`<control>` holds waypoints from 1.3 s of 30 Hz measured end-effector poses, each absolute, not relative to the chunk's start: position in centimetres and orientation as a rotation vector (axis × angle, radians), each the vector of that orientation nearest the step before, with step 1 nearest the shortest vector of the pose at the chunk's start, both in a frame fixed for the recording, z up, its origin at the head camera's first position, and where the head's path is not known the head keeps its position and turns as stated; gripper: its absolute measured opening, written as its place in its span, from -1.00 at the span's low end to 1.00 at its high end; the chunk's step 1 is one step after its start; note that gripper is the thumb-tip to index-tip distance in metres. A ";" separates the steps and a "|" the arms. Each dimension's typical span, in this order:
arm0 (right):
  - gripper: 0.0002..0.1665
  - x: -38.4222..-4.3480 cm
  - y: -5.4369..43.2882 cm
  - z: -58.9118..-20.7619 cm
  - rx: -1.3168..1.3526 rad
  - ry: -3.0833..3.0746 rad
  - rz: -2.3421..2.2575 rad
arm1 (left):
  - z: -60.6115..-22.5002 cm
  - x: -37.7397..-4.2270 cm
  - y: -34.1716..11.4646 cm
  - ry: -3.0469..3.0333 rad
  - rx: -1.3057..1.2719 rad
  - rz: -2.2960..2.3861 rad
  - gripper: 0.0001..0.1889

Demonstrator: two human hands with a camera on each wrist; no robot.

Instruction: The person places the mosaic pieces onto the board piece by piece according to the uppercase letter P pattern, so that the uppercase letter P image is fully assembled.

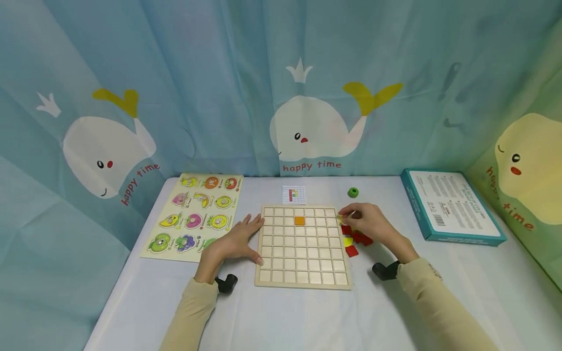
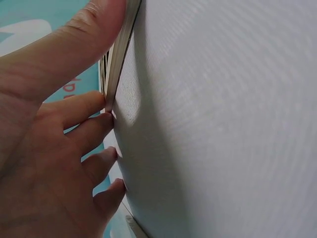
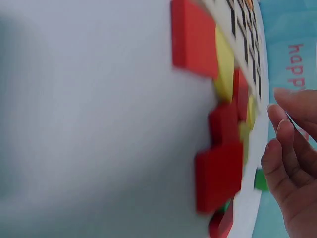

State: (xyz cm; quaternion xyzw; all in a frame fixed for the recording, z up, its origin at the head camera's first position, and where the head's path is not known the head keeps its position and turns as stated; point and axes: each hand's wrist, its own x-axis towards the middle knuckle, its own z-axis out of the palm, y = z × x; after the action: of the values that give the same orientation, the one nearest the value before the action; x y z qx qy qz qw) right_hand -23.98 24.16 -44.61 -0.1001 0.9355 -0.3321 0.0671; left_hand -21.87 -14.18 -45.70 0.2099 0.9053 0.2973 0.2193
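A square wooden grid board (image 1: 303, 286) lies on the table, with one orange tile (image 1: 299, 221) in its upper part. Along the board's left edge my left hand (image 1: 234, 241) spreads, its thumb and fingertips against the rim, as the left wrist view also shows. Off the right edge my right hand (image 1: 369, 222) hovers over a loose pile of red tiles (image 1: 352, 251) and yellow pieces (image 1: 348, 242). Its fingers (image 3: 285, 134) curve loosely near the thumb, and no piece shows between them in the right wrist view.
Behind the board lie a small pattern card (image 1: 293, 195) and a green bead (image 1: 353, 192). A fruit puzzle board (image 1: 175, 231) is at the left, partly behind my left hand. At the right rests a teal box (image 1: 461, 207). A whale-print curtain (image 1: 246, 97) hangs behind the table.
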 end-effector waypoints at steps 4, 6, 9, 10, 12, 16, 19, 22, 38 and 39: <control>-0.71 -23.9 25.4 -44.8 -0.270 2.838 -0.988 | -45.7 -21.8 -14.1 2.506 0.585 0.810 0.23; -0.71 -23.9 25.7 -44.9 -0.260 2.848 -0.986 | -45.7 -21.8 -14.2 2.511 0.592 0.808 0.23; -0.69 -24.1 25.8 -45.2 -0.249 2.846 -0.991 | -45.7 -21.7 -14.1 2.512 0.591 0.811 0.23; -0.68 -24.3 25.7 -45.4 -0.243 2.840 -0.989 | -45.7 -21.7 -14.2 2.512 0.586 0.814 0.22; -0.65 -24.4 25.5 -45.7 -0.235 2.831 -0.976 | -45.8 -21.6 -14.2 2.506 0.572 0.820 0.22; -0.61 -24.6 25.0 -46.1 -0.201 2.826 -0.929 | -45.8 -21.5 -14.1 2.498 0.552 0.832 0.21; -0.61 -24.7 24.7 -46.0 -0.172 2.829 -0.907 | -45.8 -21.5 -14.0 2.501 0.543 0.839 0.20; -0.60 -24.9 24.3 -45.6 -0.150 2.811 -0.886 | -45.8 -21.5 -14.1 2.504 0.541 0.839 0.21; -0.66 -25.2 24.0 -45.3 -0.099 2.801 -0.911 | -45.9 -21.8 -14.2 2.507 0.557 0.828 0.22; -0.67 -25.3 23.9 -45.4 -0.100 2.812 -0.923 | -45.9 -21.8 -14.3 2.508 0.552 0.829 0.22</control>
State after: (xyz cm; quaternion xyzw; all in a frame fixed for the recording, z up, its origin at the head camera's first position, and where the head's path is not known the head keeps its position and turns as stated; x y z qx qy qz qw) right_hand -25.26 23.89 -45.39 -0.0336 0.9457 -0.3105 0.0900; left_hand -21.81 -14.31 -45.93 0.1997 0.9067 0.2998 0.2195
